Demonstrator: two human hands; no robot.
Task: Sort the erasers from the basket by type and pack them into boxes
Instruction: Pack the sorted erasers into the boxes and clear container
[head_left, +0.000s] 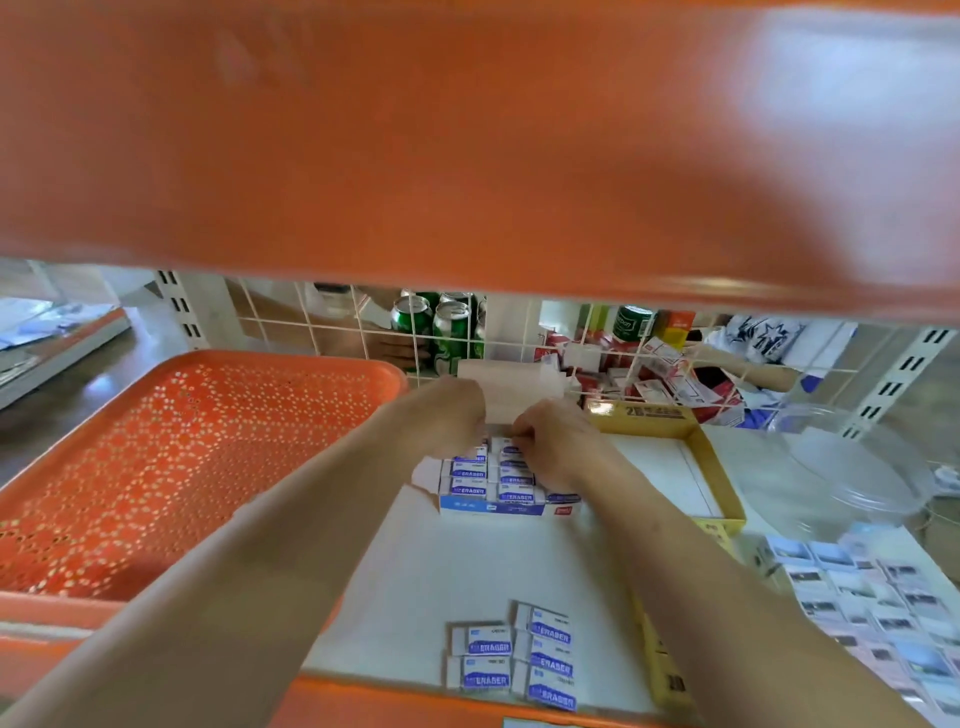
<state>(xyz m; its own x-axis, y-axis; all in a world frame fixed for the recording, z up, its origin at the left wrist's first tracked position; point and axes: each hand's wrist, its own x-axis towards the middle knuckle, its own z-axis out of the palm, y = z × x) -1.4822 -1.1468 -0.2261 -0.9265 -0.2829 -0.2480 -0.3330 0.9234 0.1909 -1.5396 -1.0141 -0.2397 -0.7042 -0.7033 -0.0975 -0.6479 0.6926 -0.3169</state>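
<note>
Both hands are in over the box (504, 508), with erasers (470, 473) packed inside in rows; left hand (441, 415) curled by the white flap (511, 387); right hand (556, 441) curled on the back row; can't tell if either grips anything; loose erasers (514, 656) lie up front; basket (182, 467) on the left.

Basket (182, 467): we see orange perforated plastic with a slight sheen.
Erasers (514, 660): we count 5 loose ones in smooth printed paper sleeves.
Box (504, 506): smooth blue-and-white card.
Yellow box (719, 467): card, matt white inside.
Grid (332, 325): white-coated wire, which we take for metal.
Cans (452, 325): glossy green metal.
Tub (857, 467): clear shiny plastic.
Shelf (467, 561): we find it white, matt, smooth.
</note>
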